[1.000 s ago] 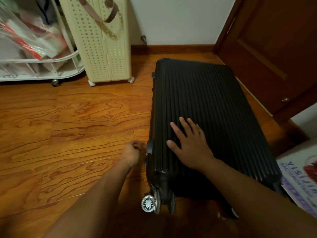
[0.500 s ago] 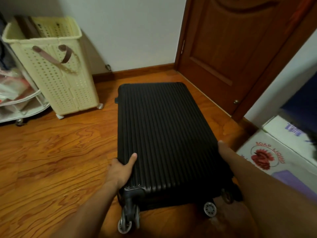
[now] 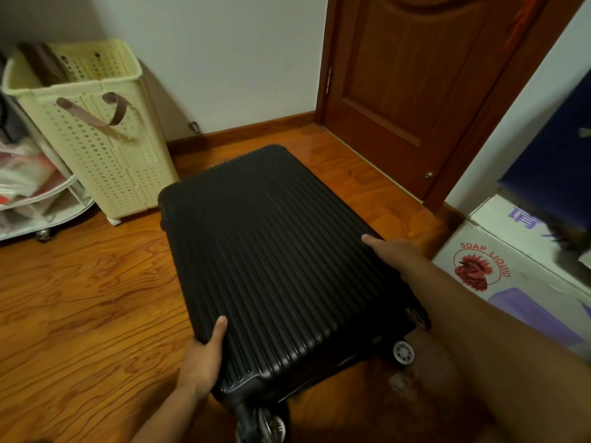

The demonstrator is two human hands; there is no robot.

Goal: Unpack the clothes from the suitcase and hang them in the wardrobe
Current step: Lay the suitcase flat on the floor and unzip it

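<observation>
On the wooden floor (image 3: 80, 298) lies the black ribbed suitcase (image 3: 271, 251), closed and flat, wheels toward the person. Left hand (image 3: 201, 362) grips its near left edge — thumb on top, fingers curled under. Right hand (image 3: 393, 251) holds the right edge, thumb on the lid; its fingers are hidden behind the edge. Behind stand a cream basket (image 3: 96, 139) and a door (image 3: 415, 91) — a box (image 3: 511, 276) sits right.

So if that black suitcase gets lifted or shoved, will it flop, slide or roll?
The suitcase looks like a ribbed hard shell, so it probably stays stiff. It lies flat with its wheels off to the side, so it would likely slide on the wooden floor rather than roll. Both hands gripping it hints at some weight.
</observation>
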